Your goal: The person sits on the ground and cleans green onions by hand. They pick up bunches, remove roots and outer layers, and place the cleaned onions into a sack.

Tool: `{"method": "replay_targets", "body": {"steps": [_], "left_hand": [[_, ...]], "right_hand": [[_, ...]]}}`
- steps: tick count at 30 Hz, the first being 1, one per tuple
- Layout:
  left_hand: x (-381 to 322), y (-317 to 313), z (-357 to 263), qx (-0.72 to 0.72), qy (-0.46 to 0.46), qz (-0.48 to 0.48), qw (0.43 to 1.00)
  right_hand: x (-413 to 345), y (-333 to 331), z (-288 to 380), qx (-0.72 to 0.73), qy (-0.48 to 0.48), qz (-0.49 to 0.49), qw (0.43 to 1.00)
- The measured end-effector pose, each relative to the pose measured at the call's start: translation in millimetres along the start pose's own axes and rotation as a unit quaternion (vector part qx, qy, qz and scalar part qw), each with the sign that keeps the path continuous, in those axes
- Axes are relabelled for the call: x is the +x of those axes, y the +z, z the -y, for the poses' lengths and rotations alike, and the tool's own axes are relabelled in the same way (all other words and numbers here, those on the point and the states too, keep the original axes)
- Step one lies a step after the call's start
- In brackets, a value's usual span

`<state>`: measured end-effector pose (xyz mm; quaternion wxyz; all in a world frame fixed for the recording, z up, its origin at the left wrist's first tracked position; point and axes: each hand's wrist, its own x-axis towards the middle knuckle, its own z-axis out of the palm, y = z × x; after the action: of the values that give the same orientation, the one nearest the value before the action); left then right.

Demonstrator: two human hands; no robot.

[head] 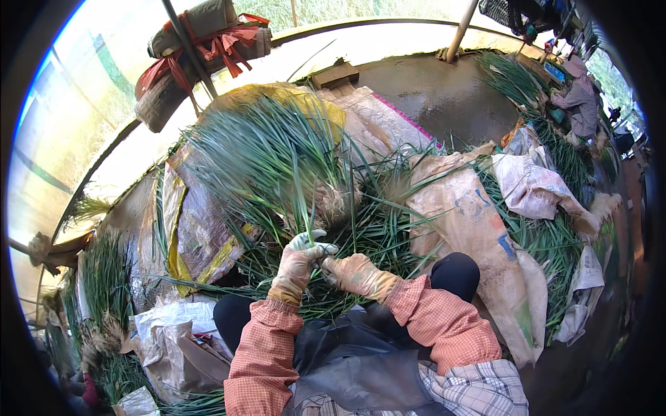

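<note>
My gloved left hand (299, 260) is closed on the lower stems of some green onions (303, 205), whose leaves stand up in front of me. Right beside it, my gloved right hand (356, 274) has its fingertips together at the base of these stems, close to the left fingers; what it pinches is partly hidden. Beyond both hands lies a big pile of green onions (265, 151) with pale roots (335, 200) towards the right. Loose green leaves (380, 236) are strewn under and around my hands. A dark plastic apron (359, 364) covers my lap.
Woven sacks (458, 208) lie at the right, and a yellow-edged sack (200, 229) at the left. More onion bundles (106, 275) stand at far left. A co-worker (577, 104) sits at upper right; another's sleeve (90, 390) shows at lower left. A metal pole (461, 31) rises beyond.
</note>
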<state>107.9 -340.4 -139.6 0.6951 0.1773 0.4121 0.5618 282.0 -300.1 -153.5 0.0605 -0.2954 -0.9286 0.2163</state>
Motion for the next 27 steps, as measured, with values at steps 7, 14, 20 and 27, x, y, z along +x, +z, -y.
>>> {"method": "replay_targets", "body": {"steps": [7, 14, 20, 27], "left_hand": [[-22, -22, 15, -0.087, -0.04, 0.042, 0.995], [-17, -11, 29, -0.046, -0.062, -0.066, 0.995], [-15, -11, 33, 0.112, -0.136, -0.018, 0.984], [-17, 6, 52, 0.193, -0.13, 0.038, 0.972]], "right_hand": [[-3, -37, -70, 0.516, 0.25, -0.142, 0.807], [18, 0, -5, 0.149, 0.021, 0.143, 0.978], [22, 12, -62, 0.437, 0.263, -0.076, 0.857], [25, -17, -10, 0.553, 0.248, 0.027, 0.795]]}}
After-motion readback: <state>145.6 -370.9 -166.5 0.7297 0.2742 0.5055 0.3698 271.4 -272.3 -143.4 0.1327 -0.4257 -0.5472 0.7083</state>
